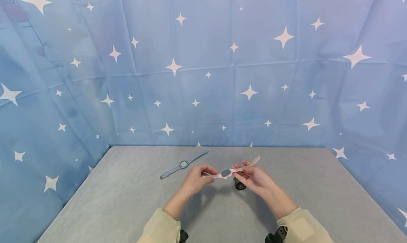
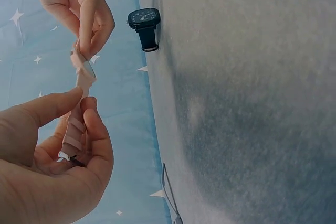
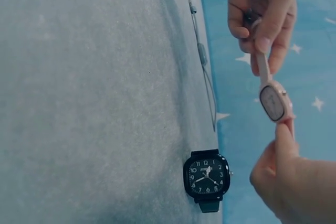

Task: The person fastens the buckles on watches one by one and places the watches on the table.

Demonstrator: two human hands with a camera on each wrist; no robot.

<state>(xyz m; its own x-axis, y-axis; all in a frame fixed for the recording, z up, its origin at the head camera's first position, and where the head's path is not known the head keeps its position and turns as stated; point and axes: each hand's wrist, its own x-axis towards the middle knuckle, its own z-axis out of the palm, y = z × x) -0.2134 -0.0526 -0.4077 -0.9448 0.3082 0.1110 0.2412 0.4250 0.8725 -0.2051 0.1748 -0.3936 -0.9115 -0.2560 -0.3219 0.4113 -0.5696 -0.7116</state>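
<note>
Above the black watch (image 1: 240, 185), we see the left hand (image 1: 198, 178) and right hand (image 1: 255, 179), grips closed, pinching the pink watch (image 1: 226, 173) by opposite strap halves (image 1: 237, 170), presumably to hold it stretched.

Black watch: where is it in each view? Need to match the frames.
Head: black watch low in the picture, a little right of centre, on the grey table.
Left wrist: black watch near the top, left of centre.
Right wrist: black watch near the bottom, right of centre.
Shared landmark: the pink watch, held up in all three.
</note>
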